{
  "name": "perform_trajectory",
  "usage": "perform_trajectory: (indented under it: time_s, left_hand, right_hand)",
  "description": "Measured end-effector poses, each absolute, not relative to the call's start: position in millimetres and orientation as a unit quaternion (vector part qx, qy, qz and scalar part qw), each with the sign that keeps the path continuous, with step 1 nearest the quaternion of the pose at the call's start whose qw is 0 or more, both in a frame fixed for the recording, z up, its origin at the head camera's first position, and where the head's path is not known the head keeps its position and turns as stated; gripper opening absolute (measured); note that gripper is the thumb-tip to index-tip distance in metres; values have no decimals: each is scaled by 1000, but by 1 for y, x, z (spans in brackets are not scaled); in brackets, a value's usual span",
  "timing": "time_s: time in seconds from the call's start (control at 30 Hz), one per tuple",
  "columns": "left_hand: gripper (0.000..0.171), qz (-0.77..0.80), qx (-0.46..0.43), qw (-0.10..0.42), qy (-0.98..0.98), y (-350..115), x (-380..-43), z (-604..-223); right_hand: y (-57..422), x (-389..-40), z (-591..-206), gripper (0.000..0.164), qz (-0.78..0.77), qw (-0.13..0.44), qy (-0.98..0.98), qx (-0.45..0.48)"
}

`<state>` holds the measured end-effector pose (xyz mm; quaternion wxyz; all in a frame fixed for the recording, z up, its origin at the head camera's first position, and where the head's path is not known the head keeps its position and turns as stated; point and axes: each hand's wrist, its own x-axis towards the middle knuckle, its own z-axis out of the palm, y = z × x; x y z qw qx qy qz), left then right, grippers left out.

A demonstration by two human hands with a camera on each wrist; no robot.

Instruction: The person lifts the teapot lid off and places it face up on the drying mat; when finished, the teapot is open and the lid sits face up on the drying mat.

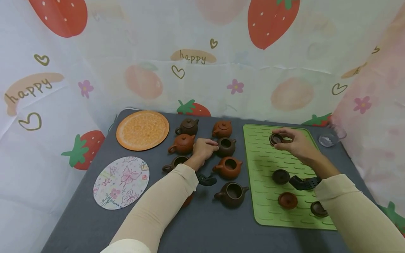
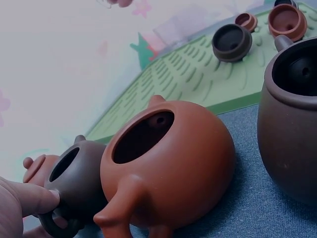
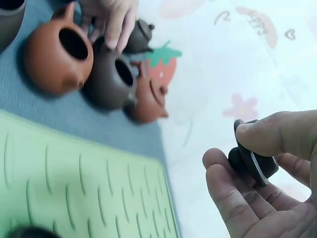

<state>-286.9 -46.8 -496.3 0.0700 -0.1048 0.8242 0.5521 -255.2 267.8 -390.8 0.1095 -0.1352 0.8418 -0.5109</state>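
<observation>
My left hand (image 1: 202, 153) pinches the handle of a dark brown open teapot (image 1: 226, 151), the thumb on top of the handle in the left wrist view. Above the far part of the green mat (image 1: 262, 211), my right hand (image 1: 297, 142) holds a small dark teapot lid (image 1: 276, 139). The right wrist view shows this lid (image 3: 256, 161) tilted on edge between thumb and fingers. A lidded reddish teapot (image 1: 222, 129) stands just behind the gripped one. In front of it are an open reddish teapot (image 1: 230, 173) and an open dark teapot (image 1: 233, 201).
Further left stand a lidded dark teapot (image 1: 188, 126), a lidded reddish one (image 1: 183, 144) and an open dark one (image 1: 171, 166), partly behind my arm. Several lids, one reddish (image 1: 288, 200), lie on the mat. Two round mats, orange (image 1: 142, 130) and flowered (image 1: 121, 182), lie left; a clear cup (image 1: 329, 138) right.
</observation>
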Motion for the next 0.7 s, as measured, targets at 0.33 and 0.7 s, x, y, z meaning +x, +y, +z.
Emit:
perform_trajectory:
  time_s: [0.33,0.7]
  left_hand:
    - [4,549,-108,72,825,-47,-287,-494]
    - [4,549,-108,71,826,-46,-287,-494]
  right_hand:
    - [303,-253,-394,52,-429,123,889,-97]
    - [323,-255,-405,52,-419,138,893,-89]
